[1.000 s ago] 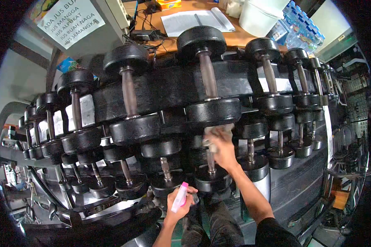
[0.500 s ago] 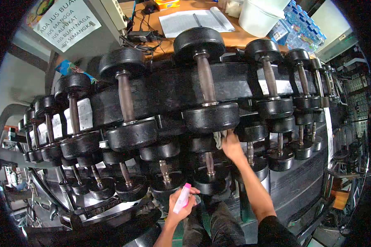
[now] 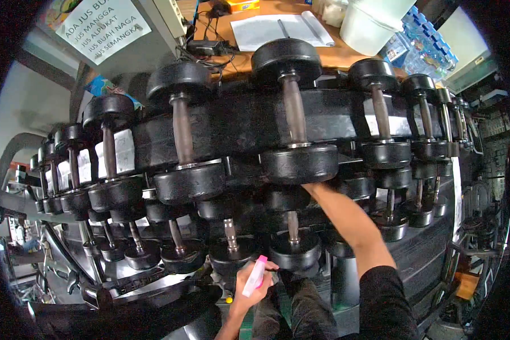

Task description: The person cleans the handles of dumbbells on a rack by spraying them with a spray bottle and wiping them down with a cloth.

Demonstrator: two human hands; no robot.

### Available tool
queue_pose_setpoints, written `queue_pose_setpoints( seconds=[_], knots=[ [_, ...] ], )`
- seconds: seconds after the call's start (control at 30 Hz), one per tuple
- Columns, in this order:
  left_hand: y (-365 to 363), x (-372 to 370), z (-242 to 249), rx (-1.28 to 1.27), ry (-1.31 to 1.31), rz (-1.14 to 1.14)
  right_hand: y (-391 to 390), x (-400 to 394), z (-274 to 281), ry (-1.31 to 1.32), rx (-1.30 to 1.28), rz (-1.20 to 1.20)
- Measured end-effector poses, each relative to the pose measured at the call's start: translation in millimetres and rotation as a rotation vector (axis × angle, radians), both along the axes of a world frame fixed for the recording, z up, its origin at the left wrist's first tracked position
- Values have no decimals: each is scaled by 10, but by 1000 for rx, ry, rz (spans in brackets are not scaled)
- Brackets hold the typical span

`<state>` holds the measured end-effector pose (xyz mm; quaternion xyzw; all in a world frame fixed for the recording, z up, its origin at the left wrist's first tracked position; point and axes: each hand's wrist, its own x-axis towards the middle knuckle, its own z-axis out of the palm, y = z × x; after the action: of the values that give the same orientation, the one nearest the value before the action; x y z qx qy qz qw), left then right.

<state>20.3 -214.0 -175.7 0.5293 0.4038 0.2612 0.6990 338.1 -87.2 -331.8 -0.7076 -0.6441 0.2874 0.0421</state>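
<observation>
a person's left hand (image 3: 259, 292) grips a pink-topped bottle (image 3: 254, 278) at the near side of a dumbbell rack (image 3: 238, 130), while the right hand (image 3: 315, 190) reaches under the near end of a top-row dumbbell (image 3: 300, 164), just right of a bottom-row dumbbell (image 3: 296, 256), its fingers hidden and its grip impossible to tell. papers (image 3: 266, 33) and a white bucket (image 3: 371, 28) sit on the far table (image 3: 339, 56).
</observation>
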Motion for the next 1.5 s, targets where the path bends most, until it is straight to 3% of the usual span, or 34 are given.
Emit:
queue_pose_setpoints(
  seconds=[0.23,0.5,0.73,0.97,1.2,1.5],
  knots=[
    [3,-4,-8,89,31,-70,-119,533,217,5,-68,-11],
    [72,45,-9,26,27,-23,-95,117,-20,39,-1,-27],
    [99,72,22,61,30,-46,-132,577,196,33,-64,-37],
    [17,132,-26,47,50,-55,-104,323,57,73,7,-69],
    [-59,168,-32,-3,6,-78,-259,585,282,107,-5,-91],
    [-166,158,-16,-47,3,-56,-89,100,122,154,108,-138]
  ],
)
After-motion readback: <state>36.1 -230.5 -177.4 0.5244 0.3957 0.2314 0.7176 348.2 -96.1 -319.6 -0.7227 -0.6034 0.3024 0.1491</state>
